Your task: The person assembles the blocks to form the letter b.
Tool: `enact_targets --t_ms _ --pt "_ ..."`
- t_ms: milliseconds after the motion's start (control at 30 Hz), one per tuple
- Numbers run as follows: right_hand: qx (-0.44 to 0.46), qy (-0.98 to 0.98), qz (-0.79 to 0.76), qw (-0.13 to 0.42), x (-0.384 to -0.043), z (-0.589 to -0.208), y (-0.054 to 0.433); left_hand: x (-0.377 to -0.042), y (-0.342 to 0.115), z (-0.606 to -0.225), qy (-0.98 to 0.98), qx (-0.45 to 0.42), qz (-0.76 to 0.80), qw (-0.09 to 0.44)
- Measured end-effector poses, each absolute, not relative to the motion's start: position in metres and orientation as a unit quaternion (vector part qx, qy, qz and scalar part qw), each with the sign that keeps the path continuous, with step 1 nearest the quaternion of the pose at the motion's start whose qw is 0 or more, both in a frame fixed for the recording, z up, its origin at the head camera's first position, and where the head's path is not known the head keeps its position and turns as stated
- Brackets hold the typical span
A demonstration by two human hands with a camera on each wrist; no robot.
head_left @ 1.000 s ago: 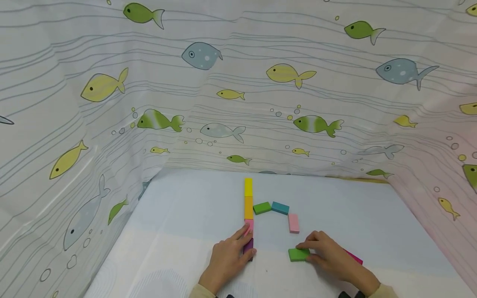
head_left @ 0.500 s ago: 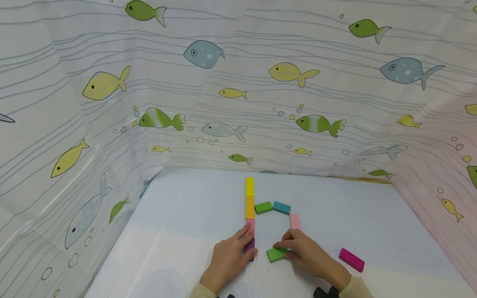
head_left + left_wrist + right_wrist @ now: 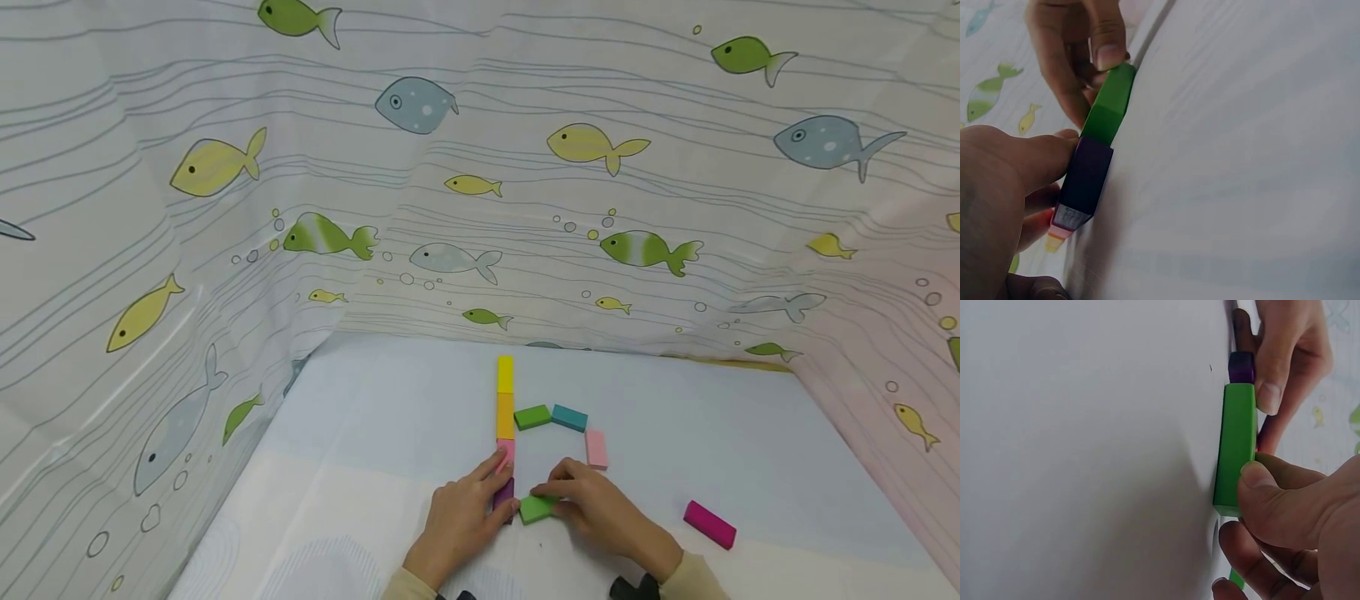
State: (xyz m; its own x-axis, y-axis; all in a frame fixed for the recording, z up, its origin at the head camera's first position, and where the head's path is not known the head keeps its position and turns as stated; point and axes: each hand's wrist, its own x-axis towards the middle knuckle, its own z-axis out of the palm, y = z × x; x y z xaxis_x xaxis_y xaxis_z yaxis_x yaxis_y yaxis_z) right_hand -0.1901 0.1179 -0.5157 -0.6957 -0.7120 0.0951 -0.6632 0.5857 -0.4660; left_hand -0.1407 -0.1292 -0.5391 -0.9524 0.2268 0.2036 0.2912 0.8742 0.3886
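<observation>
A straight row has a yellow block (image 3: pixel 506 374), an orange block (image 3: pixel 506 416), a pink block (image 3: pixel 506 451) and a purple block (image 3: pixel 503 495) end to end. My left hand (image 3: pixel 462 523) rests on its near part, fingers on the pink block, thumb by the purple one. In my right hand (image 3: pixel 597 507), thumb and fingers pinch a green block (image 3: pixel 1235 450), whose left end is right at the purple block. Both wrist views show this end low at the tabletop. The left fingers partly cover the pink and purple blocks.
Right of the row, another green block (image 3: pixel 532 417), a teal block (image 3: pixel 570 417) and a light pink block (image 3: pixel 597 450) form a curve. A magenta block (image 3: pixel 709 524) lies farther right. A fish-patterned curtain (image 3: pixel 525 200) surrounds the white tabletop (image 3: pixel 375 408).
My right hand has slid the green block left, from below the light pink block to the purple one. The magenta block, partly covered before, is fully in view. My left hand stays on the row.
</observation>
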Motion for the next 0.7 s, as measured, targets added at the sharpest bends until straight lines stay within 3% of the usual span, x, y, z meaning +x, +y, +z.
enact_targets --t_ms 700 --pt "-0.407 0.874 -0.257 0.057 -0.1931 -0.5134 0.1137 -0.1406 -0.1295 -0.5387 -0.966 -0.133 -0.207 0.077"
